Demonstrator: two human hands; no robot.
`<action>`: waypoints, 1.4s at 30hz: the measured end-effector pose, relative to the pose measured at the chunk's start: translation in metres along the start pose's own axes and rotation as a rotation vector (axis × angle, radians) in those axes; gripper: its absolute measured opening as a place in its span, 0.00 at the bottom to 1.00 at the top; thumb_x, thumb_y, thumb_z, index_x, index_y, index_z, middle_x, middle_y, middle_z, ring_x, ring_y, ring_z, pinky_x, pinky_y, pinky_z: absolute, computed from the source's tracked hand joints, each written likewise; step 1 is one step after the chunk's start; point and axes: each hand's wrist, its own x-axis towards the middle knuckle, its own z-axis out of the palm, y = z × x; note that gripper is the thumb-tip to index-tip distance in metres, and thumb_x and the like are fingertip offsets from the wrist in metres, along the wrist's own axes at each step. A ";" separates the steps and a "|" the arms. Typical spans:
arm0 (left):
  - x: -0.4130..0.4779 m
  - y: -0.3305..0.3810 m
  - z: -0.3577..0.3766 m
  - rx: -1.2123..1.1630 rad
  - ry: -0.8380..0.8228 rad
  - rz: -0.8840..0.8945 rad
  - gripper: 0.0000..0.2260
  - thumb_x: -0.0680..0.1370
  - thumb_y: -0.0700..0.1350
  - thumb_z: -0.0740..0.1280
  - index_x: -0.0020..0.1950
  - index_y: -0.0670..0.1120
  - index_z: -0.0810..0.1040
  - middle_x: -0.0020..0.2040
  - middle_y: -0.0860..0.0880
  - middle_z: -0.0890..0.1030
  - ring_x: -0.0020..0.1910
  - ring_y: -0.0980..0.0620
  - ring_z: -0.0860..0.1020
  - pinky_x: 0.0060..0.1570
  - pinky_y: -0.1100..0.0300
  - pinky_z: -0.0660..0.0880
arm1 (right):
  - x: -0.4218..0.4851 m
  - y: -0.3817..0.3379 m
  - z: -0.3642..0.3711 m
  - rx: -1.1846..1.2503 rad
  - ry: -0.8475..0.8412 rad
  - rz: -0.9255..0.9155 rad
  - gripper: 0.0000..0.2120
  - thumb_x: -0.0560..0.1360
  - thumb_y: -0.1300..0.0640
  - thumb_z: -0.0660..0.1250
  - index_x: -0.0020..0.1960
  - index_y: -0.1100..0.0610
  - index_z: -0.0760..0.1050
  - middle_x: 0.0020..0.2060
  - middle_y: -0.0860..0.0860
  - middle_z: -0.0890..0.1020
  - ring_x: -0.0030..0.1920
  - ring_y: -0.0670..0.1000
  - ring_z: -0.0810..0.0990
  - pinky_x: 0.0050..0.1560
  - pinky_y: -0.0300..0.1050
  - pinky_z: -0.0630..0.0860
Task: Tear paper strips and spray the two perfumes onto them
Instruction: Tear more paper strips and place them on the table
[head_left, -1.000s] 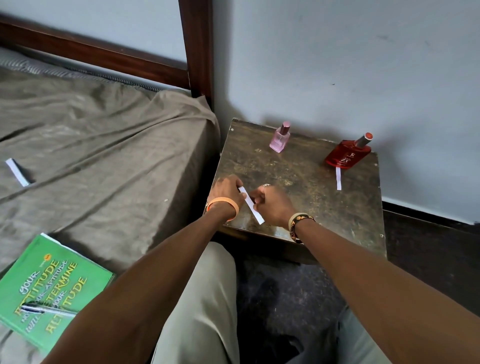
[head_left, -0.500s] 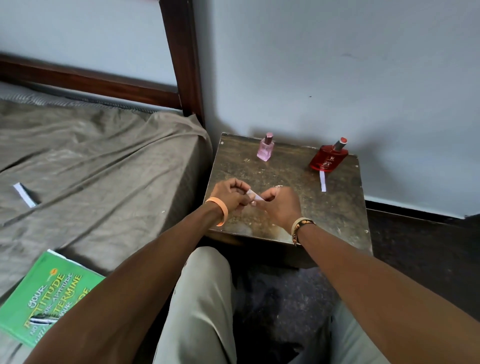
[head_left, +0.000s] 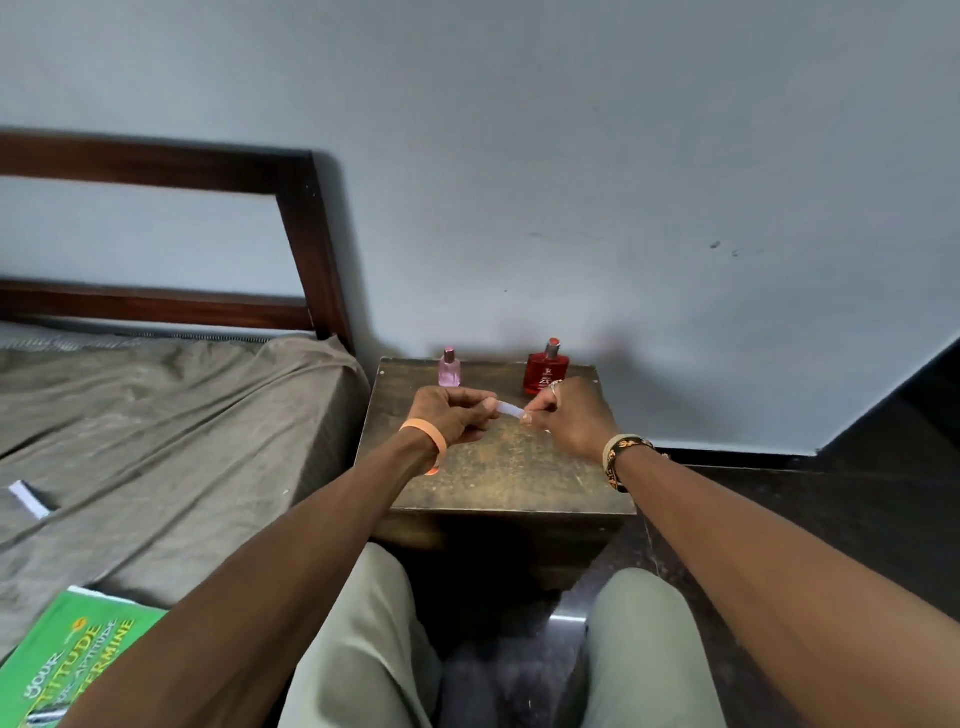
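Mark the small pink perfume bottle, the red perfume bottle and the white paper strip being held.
small pink glass perfume bottle (head_left: 449, 372), head view, middle of its body.
red glass perfume bottle (head_left: 539, 368), head view, body above the label.
white paper strip (head_left: 509, 411), head view, bare middle stretch.

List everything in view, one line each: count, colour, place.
pink perfume bottle: one, pink, table's back left.
red perfume bottle: one, red, table's back, beside the right hand.
held paper strip: one, white, pinched between both hands above the table.
loose paper strip: one, white, on the bed, far left.
table: one, dark brown, against the wall.
bed: one, grey-brown sheet, left.
book: one, green, on the bed, bottom left.
left hand: one, orange wristband, pinching the strip.
right hand: one, beaded bracelet, pinching the strip.
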 end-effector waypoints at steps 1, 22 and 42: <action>-0.006 0.004 0.004 0.005 0.004 0.004 0.06 0.74 0.36 0.71 0.50 0.38 0.82 0.36 0.47 0.84 0.33 0.53 0.78 0.37 0.62 0.80 | -0.005 -0.002 -0.007 -0.037 0.015 -0.015 0.05 0.75 0.55 0.72 0.46 0.55 0.86 0.40 0.51 0.85 0.41 0.50 0.81 0.40 0.43 0.75; -0.019 0.013 0.007 -0.135 0.239 0.018 0.01 0.75 0.36 0.69 0.44 0.39 0.80 0.38 0.42 0.81 0.32 0.52 0.77 0.30 0.66 0.78 | -0.021 -0.011 -0.013 -0.011 0.091 0.007 0.19 0.82 0.52 0.60 0.41 0.63 0.79 0.35 0.62 0.80 0.34 0.54 0.74 0.39 0.45 0.67; 0.001 -0.007 -0.010 -0.244 0.285 -0.016 0.04 0.74 0.37 0.71 0.48 0.37 0.81 0.39 0.42 0.83 0.31 0.53 0.78 0.35 0.61 0.80 | -0.003 -0.028 0.018 0.235 0.392 0.041 0.09 0.77 0.60 0.70 0.57 0.57 0.83 0.43 0.53 0.86 0.39 0.52 0.84 0.43 0.41 0.79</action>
